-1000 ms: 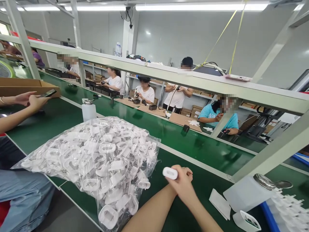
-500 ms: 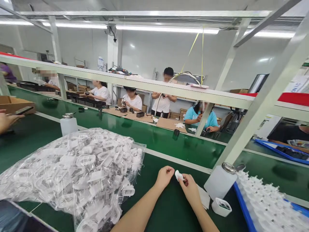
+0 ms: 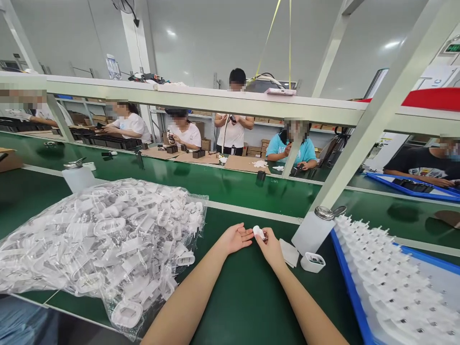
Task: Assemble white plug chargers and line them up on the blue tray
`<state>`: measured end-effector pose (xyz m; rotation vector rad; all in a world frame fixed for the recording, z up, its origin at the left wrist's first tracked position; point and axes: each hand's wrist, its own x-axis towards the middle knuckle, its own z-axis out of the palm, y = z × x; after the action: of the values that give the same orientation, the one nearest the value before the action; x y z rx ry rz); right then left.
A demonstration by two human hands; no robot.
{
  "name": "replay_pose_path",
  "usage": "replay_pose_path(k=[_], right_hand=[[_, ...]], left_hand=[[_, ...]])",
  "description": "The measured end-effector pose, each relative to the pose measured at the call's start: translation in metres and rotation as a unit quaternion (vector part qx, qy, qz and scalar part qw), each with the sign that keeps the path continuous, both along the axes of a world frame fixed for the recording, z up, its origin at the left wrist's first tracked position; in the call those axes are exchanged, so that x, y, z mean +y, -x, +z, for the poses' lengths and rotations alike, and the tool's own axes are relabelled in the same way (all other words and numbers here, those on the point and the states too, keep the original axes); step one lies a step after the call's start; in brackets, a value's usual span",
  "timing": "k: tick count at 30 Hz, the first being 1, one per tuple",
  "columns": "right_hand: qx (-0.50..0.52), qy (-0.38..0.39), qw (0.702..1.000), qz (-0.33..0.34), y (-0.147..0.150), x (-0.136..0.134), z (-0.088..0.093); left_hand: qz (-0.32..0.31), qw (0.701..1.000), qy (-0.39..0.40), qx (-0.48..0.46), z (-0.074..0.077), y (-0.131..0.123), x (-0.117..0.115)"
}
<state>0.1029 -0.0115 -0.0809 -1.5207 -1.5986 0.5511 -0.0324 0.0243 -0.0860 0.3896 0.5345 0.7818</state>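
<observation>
**Two bare hands meet over a white plug casing at a green assembly bench**

At lower centre, the person's right hand (image 3: 271, 248) grasped a small white plug casing (image 3: 259, 233) between thumb and fingers, a firm pinch at the tip of the hand. The left hand (image 3: 235, 238) lay open, palm up and released, its fingertips (image 3: 249, 231) just beside the casing; whether they touched it could not be told. Both forearms rested over a green bench top (image 3: 247, 306).

To the left, a bulging transparent plastic bag (image 3: 108, 239) filled the lower left of the frame, packed with loose white plug casings. Just right of the hands stood a white plastic bottle (image 3: 312, 233) with a metal cap, and in front of it a small white cup (image 3: 312, 262) held something dark, too small to make out. A folded white cloth (image 3: 289, 252) lay between bottle and hands.

At lower right, a blue-rimmed tray (image 3: 354, 287) carried rows of white plugs (image 3: 388, 280), prongs upward. A second white bottle (image 3: 78, 178) stood at upper left, beyond the bag — and across the bench, co-workers sat or stood at their own stations.
</observation>
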Motion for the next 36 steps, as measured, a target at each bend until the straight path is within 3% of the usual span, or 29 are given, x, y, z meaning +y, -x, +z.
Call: replay_pose_path(k=[7,13,17,22,28,32,36], right_hand=[[0.114,0.009,0.993,0.023,0.002,0.001,-0.001],[0.312,0.092,0.942,0.081,0.001,0.003,0.001],[0.366,0.114,0.919,0.092,0.000,0.003,0.002],[0.351,0.090,0.930,0.064,0.000,0.005,-0.002],[0.232,0.024,0.972,0.017,-0.001,0.009,-0.009],[0.118,-0.006,0.991,0.070,0.003,0.002,-0.007],[0.043,-0.006,0.990,0.137,0.005,-0.004,-0.004]], left_hand=[[0.016,0.999,-0.033,-0.012,0.001,-0.003,-0.003],[0.036,0.997,-0.074,-0.010,-0.001,-0.005,-0.002],[0.068,0.990,-0.114,0.050,0.000,-0.007,-0.004],[0.069,0.972,-0.184,0.132,0.003,-0.013,-0.008],[0.043,0.944,-0.247,0.213,0.002,-0.018,-0.011],[0.040,0.937,-0.246,0.243,0.001,-0.019,-0.009],[0.038,0.940,-0.246,0.232,-0.001,-0.020,-0.008]])
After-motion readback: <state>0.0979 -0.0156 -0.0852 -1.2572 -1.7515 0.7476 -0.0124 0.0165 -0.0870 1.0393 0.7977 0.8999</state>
